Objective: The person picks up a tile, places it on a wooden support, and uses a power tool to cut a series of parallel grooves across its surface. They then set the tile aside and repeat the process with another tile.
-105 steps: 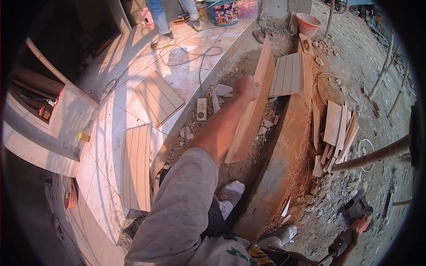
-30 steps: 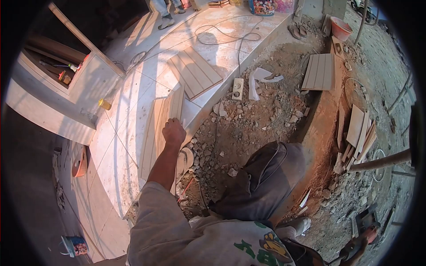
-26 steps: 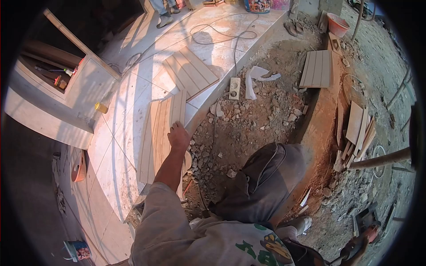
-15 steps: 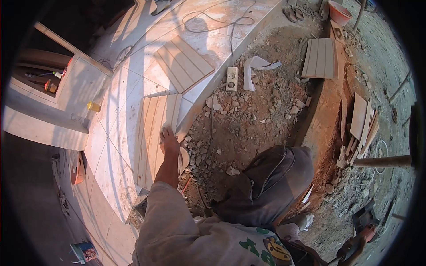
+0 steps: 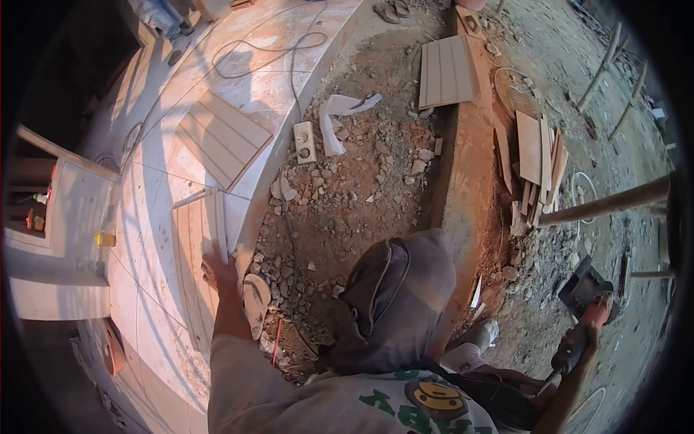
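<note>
My left hand (image 5: pixel 220 272) reaches down onto a grooved wooden panel (image 5: pixel 191 239) at the left. Its fingers curl around a narrow wooden strip (image 5: pixel 220 220) along the panel's right edge. At the lower right, my right hand (image 5: pixel 583 340) grips a power tool (image 5: pixel 575 347) with a dark body, a red collar and a square black base plate. The tool is held out over rubble, apart from the wood. Its cutting end is hard to make out. A second grooved panel (image 5: pixel 225 137) lies farther up the tiled floor.
Between tiles and brick ledge (image 5: pixel 463 181) lies rubble (image 5: pixel 347 206) with a white socket block (image 5: pixel 304 142) and torn white paper (image 5: pixel 334 123). Another panel (image 5: pixel 446 71) leans on the ledge. Wood offcuts (image 5: pixel 536 159) and a pole (image 5: pixel 614 202) are at right. A cord (image 5: pixel 293 79) crosses the tiles.
The view has swung, so the scene sits farther left. My right hand and the power tool now show more fully. My left hand stays at the panel's edge. A person's legs appear at the top left.
</note>
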Action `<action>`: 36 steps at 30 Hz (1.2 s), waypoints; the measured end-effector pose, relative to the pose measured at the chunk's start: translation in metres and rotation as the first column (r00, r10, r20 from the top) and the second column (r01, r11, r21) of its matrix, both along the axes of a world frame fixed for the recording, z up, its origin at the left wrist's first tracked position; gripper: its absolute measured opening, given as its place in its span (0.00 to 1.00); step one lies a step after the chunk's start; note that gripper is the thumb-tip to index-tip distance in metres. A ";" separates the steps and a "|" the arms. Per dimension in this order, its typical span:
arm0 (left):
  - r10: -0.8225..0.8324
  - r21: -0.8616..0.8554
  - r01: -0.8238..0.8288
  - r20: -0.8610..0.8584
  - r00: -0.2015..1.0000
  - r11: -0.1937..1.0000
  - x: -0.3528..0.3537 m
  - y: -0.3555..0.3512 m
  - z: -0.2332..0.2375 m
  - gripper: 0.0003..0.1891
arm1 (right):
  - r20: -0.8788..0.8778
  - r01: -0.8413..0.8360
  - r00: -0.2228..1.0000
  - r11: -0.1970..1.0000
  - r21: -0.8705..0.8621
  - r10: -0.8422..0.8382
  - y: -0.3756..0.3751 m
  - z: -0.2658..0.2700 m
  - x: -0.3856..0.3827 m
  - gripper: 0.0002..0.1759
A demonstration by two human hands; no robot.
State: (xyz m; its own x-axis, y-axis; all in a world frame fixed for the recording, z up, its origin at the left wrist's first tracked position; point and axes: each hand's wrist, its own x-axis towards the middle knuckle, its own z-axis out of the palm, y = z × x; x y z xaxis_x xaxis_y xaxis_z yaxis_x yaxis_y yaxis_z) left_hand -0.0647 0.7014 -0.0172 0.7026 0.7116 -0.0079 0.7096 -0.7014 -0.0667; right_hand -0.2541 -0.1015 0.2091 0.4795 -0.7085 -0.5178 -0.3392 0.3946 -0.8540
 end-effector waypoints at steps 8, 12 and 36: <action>-0.062 0.127 0.051 0.084 0.995 0.991 0.042 -0.025 0.005 0.46 | -0.048 0.097 0.994 0.995 -0.020 -0.097 0.040 0.018 0.009 0.33; -0.337 -0.028 0.413 0.531 0.778 0.910 0.132 -0.108 -0.028 0.39 | -0.062 0.089 0.994 0.996 0.002 -0.088 0.046 0.023 0.021 0.31; 0.368 -0.787 0.120 -0.143 0.919 -0.606 0.518 -0.705 -0.059 0.28 | -0.395 0.574 0.787 0.797 0.188 -0.474 0.056 0.019 0.063 0.37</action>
